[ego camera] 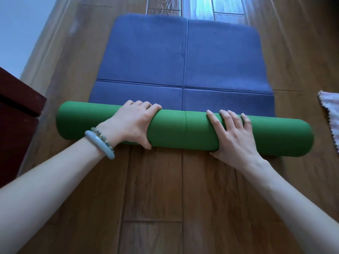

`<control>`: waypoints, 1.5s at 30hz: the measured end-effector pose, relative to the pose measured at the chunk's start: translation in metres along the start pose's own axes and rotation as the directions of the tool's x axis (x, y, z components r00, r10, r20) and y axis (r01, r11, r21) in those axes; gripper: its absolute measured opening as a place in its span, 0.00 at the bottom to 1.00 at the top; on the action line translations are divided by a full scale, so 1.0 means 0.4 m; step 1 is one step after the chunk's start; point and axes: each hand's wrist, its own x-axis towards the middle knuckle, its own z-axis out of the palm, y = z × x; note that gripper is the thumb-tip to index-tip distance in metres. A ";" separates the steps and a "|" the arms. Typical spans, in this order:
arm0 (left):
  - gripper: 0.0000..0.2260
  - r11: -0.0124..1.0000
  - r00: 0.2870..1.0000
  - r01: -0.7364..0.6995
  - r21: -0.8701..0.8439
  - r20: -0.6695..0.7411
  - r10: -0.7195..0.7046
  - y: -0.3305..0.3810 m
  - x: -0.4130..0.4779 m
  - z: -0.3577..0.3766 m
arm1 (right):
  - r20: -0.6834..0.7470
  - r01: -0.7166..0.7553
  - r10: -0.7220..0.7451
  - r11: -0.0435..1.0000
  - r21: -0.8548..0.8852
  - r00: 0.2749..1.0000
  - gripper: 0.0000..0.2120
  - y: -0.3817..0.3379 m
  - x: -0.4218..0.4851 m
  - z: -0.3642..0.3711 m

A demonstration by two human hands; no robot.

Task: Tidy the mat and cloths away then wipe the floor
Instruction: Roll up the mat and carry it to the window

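Observation:
A mat lies on the wooden floor, partly rolled. Its rolled part (183, 131) shows a green outer side and lies crosswise in the middle of the view. The flat part (174, 57) is blue-purple with fold creases and stretches away from me. My left hand (132, 123) curls over the roll left of centre, thumb under its near side; a pale bangle and bead bracelet sit on that wrist. My right hand (233, 134) lies on the roll right of centre, fingers spread over the top and thumb at its near lower edge.
A light cloth (330, 116) with a scalloped edge lies on the floor at the right border. A dark red-brown piece of furniture (16, 114) stands at the left, close to the roll's left end. Wooden floor boards (156, 189) run between me and the roll.

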 end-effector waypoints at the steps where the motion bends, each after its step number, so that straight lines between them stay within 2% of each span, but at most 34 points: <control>1: 0.52 1.000 1.000 0.000 0.007 -0.028 0.001 0.001 -0.006 0.005 | 0.003 -0.001 0.001 1.000 -0.008 1.000 0.55 0.000 0.004 0.001; 5: 0.58 0.995 0.971 0.047 0.091 -0.238 -0.024 0.027 -0.052 0.059 | 0.020 -0.005 0.005 1.000 -0.005 1.000 0.56 0.006 0.018 0.003; 8: 0.55 0.992 0.961 0.077 0.095 -0.274 -0.048 0.042 -0.053 0.070 | 0.021 0.013 -0.013 1.000 0.004 1.000 0.56 0.012 0.029 0.000; 15: 0.50 0.997 0.974 0.035 0.072 -0.226 -0.018 0.064 -0.104 0.064 | 0.070 0.042 -0.043 0.999 0.020 0.997 0.55 -0.004 -0.029 -0.026; 17: 0.50 0.998 0.981 -0.015 0.067 -0.194 0.028 0.075 -0.139 0.067 | 0.124 0.053 -0.056 0.998 0.030 0.991 0.54 -0.012 -0.070 -0.034; 19: 0.48 0.997 0.991 -0.060 0.053 -0.116 0.066 0.080 -0.171 0.072 | 0.236 0.071 -0.080 0.997 0.043 0.969 0.54 -0.023 -0.104 -0.046; 22: 0.46 0.993 0.992 -0.116 0.015 0.059 0.115 0.078 -0.183 0.059 | 0.472 0.097 -0.121 0.992 0.074 0.873 0.53 -0.034 -0.114 -0.077; 26: 0.50 0.988 0.970 -0.141 -0.067 0.191 0.152 0.053 -0.138 0.022 | 0.619 0.014 -0.147 0.977 0.215 0.772 0.55 -0.012 -0.050 -0.092; 27: 0.51 0.985 0.971 -0.155 -0.071 0.170 0.165 0.047 -0.133 0.013 | 0.654 -0.024 -0.158 0.965 0.261 0.740 0.55 -0.003 -0.029 -0.091; 29: 0.50 0.984 0.984 -0.174 -0.025 0.032 0.175 0.041 -0.143 0.016 | 0.719 -0.104 -0.198 0.930 0.353 0.666 0.54 0.016 0.010 -0.088; 31: 0.50 0.992 0.988 -0.129 -0.005 -0.085 0.128 0.052 -0.167 0.038 | 0.783 -0.183 -0.222 0.902 0.391 0.581 0.53 0.032 0.048 -0.093; 34: 0.56 0.998 0.994 -0.046 0.044 -0.098 0.051 0.084 -0.183 0.074 | 0.854 -0.205 -0.201 0.921 0.332 0.480 0.53 0.039 0.087 -0.102; 36: 0.58 0.997 0.995 -0.031 0.067 -0.095 0.038 0.086 -0.172 0.079 | 0.855 -0.182 -0.128 0.951 0.250 0.503 0.54 0.035 0.085 -0.110; 38: 0.57 0.996 0.995 -0.054 0.077 -0.081 0.061 0.073 -0.154 0.066 | 0.792 -0.174 -0.073 0.959 0.222 0.607 0.54 0.017 0.055 -0.121; 40: 0.55 0.995 0.996 -0.089 0.055 -0.014 0.090 0.058 -0.124 0.040 | 0.664 -0.126 -0.035 0.973 0.193 0.747 0.55 -0.011 0.000 -0.119; 42: 0.52 0.995 0.990 -0.100 -0.002 0.100 0.100 0.039 -0.082 0.012 | 0.513 -0.087 0.011 0.988 0.125 0.858 0.59 -0.050 -0.061 -0.106; 45: 0.50 0.990 0.969 -0.090 -0.109 0.218 0.113 0.015 -0.033 -0.015 | 0.259 -0.077 0.055 0.994 0.077 0.964 0.65 -0.079 -0.107 -0.057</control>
